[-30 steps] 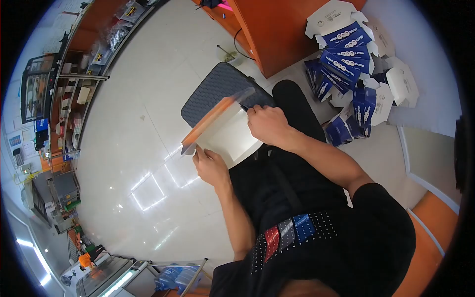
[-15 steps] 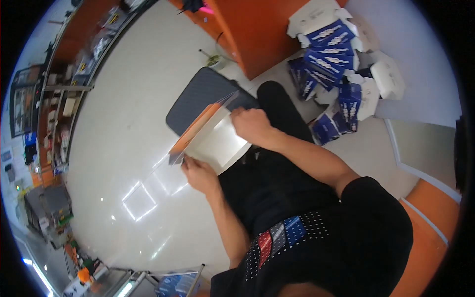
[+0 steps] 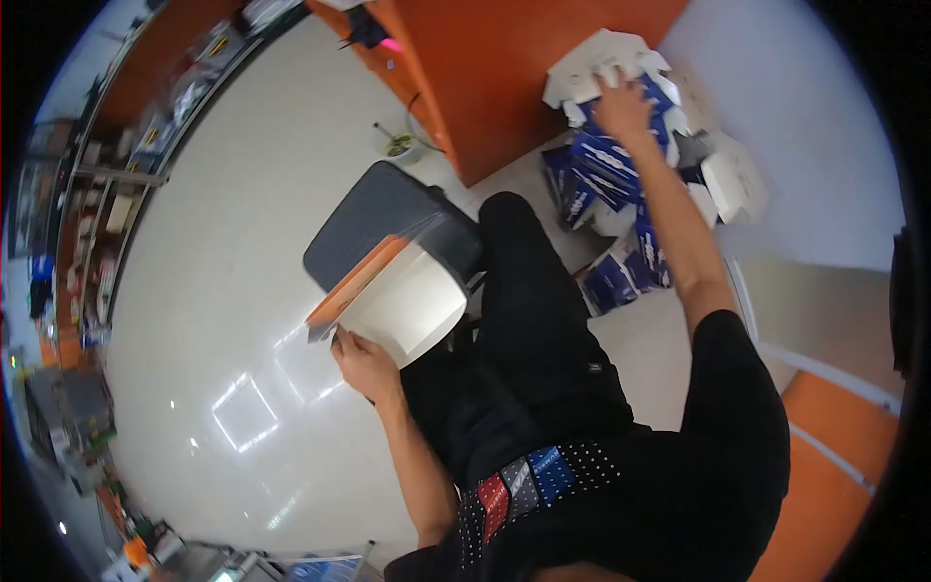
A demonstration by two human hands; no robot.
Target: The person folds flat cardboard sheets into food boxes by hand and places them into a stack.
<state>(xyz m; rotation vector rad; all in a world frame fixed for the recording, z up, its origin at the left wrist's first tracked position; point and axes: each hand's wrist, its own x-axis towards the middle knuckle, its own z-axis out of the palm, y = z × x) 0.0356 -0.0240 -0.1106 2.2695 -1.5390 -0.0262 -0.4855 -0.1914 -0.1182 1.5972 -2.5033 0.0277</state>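
My left hand (image 3: 367, 365) is closed on the near corner of an open carton (image 3: 407, 306), white inside, lying over my lap. Along its far side runs an orange panel (image 3: 361, 278) with a clear plastic edge. My right arm is stretched out to a heap of blue-and-white cardboard boxes (image 3: 606, 163) on the floor. There my right hand (image 3: 624, 109) rests on the topmost box, fingers spread over its white flap (image 3: 599, 60). What lies under the palm is hidden.
A dark grey padded seat (image 3: 373, 218) stands just beyond the carton. Behind it are an orange cabinet (image 3: 519, 78) and a small potted plant (image 3: 400, 145). Shelves (image 3: 112, 204) with goods line the left side. A pale wall (image 3: 805, 126) bounds the box heap on the right.
My right hand has let go of the carton and moved up and right onto the box heap. My left hand still holds the carton. The whole view has shifted slightly.
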